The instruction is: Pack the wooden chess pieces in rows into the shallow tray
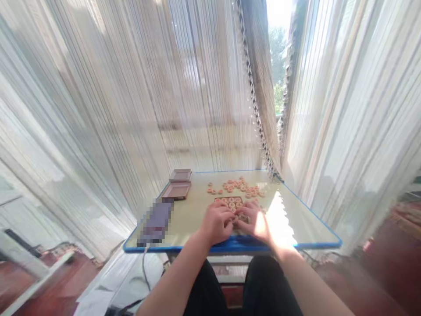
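Observation:
A shallow box [231, 202] of round wooden game pieces, which look like Chinese chess discs, sits near the front of the table. Its far rows of pieces show, and my hands cover the near part. My left hand [217, 221] is over the box's near left side, fingers bent and drawn together. From the other side, my right hand [253, 219] bends its fingers over the near right part, partly in bright sun. The fingertips of both hands meet among the pieces. Whatever they pinch there is hidden.
Loose round pieces [241, 185] lie scattered behind the box. Two shallow trays [176, 190] stand at the back left. Nearer, a blurred-out dark flat object [158, 220] has a cable [144, 265] hanging off the edge. The table [190, 219] has a blue rim, and string curtains [204, 87] hang behind it.

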The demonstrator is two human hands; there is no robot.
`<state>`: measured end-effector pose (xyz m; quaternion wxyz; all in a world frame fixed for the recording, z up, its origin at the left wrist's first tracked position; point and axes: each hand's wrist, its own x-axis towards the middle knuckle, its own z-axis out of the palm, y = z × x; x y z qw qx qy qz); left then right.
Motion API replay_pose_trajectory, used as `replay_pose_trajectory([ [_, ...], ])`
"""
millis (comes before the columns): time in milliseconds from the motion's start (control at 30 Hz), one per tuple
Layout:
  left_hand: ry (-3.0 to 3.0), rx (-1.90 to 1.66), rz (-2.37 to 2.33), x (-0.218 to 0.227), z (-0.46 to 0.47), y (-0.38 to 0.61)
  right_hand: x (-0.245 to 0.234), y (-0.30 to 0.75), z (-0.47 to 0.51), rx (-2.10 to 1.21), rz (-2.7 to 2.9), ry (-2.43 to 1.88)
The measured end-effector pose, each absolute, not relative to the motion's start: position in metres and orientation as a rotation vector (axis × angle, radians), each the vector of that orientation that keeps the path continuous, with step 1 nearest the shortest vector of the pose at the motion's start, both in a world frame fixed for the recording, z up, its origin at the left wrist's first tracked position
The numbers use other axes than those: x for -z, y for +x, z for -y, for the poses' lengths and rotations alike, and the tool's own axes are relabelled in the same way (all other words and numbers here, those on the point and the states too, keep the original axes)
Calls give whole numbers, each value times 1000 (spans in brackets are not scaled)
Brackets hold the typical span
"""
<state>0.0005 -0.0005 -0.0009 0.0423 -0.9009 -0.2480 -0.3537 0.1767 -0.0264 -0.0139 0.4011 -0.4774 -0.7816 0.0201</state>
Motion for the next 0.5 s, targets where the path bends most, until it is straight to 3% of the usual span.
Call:
replay_pose_trajectory([
  [500,-2734,1058,861,3,-1,3,27,175,22,1,1897,-1166],
])
